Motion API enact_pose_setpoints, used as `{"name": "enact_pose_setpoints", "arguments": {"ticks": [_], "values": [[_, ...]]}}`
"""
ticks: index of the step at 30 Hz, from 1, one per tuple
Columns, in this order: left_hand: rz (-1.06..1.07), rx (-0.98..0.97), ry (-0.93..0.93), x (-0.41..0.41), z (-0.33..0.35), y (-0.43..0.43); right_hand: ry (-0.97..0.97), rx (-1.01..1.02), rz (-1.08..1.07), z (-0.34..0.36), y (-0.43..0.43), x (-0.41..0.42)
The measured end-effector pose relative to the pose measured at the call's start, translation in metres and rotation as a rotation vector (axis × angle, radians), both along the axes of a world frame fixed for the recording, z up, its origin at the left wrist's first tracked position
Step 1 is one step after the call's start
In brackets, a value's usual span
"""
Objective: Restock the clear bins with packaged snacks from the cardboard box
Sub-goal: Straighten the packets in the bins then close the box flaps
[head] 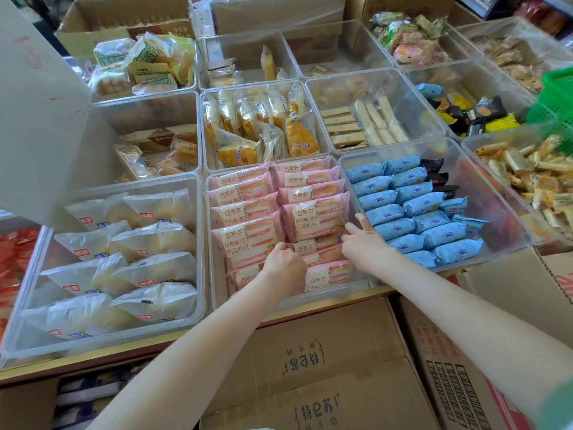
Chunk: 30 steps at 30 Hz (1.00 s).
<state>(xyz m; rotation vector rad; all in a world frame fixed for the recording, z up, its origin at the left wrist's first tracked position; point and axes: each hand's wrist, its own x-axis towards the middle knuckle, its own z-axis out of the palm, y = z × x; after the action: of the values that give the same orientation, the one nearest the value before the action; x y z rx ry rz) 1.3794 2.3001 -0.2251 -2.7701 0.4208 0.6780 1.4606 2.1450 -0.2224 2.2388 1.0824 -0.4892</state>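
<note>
Clear bins point(341, 291): transparent hard plastic was seen, smooth and glossy.
Pink packets point(245, 240): thin printed plastic film was shown, with a soft sheen.
Blue packets point(412, 209): matt-looking film was shown, lightly crinkled.
White packets point(152, 268): frosted, half-clear film was noted, creased.
Cardboard box point(325, 361): brown board was seen, matt, printed in dark ink.
Green basket point(555, 97): latticed plastic was noted.

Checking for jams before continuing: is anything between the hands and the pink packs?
Nothing visible. Both hands are inside the clear bin: the left hand grips the pink packs, the right hand touches them with straight fingers.
</note>
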Motion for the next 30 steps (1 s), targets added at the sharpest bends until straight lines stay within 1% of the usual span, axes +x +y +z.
{"name": "enact_pose_setpoints", "arguments": {"ticks": [3, 6, 8, 10, 13, 16, 17, 19, 21, 24, 27, 30], "values": [[0.049, -0.114, -0.076, -0.008, 0.003, 0.005, -0.019, 0.03, -0.005, 0.001, -0.007, -0.001], [0.065, -0.23, -0.122, -0.014, -0.001, 0.012, 0.009, 0.187, -0.04, -0.002, -0.018, -0.002], [0.051, -0.266, -0.103, -0.014, -0.005, 0.015, 0.08, 0.245, -0.052, -0.004, -0.024, -0.003], [0.041, -0.295, -0.073, -0.013, -0.008, 0.016, 0.123, 0.226, -0.029, -0.004, -0.028, -0.002], [-0.008, -0.257, -0.042, -0.013, -0.009, 0.016, 0.134, 0.171, 0.017, -0.002, -0.031, -0.001], [0.003, -0.217, 0.065, -0.012, -0.011, 0.019, 0.152, 0.131, 0.027, -0.001, -0.03, -0.001], [-0.004, -0.211, 0.069, -0.011, -0.011, 0.019, 0.163, 0.125, 0.021, 0.0, -0.029, -0.001], [-0.013, -0.209, 0.027, -0.008, -0.012, 0.019, 0.164, 0.163, 0.005, 0.0, -0.025, 0.001], [0.025, -0.198, -0.013, -0.006, -0.014, 0.019, 0.148, 0.252, -0.009, -0.001, -0.02, 0.0], [0.077, -0.146, -0.024, 0.0, -0.015, 0.015, 0.147, 0.359, -0.035, -0.01, -0.009, -0.001], [0.092, -0.148, -0.002, 0.001, -0.016, 0.011, 0.147, 0.378, -0.075, -0.018, 0.0, 0.001], [0.084, -0.207, -0.02, 0.002, -0.019, 0.009, 0.132, 0.366, -0.094, -0.018, 0.002, 0.003]]}}
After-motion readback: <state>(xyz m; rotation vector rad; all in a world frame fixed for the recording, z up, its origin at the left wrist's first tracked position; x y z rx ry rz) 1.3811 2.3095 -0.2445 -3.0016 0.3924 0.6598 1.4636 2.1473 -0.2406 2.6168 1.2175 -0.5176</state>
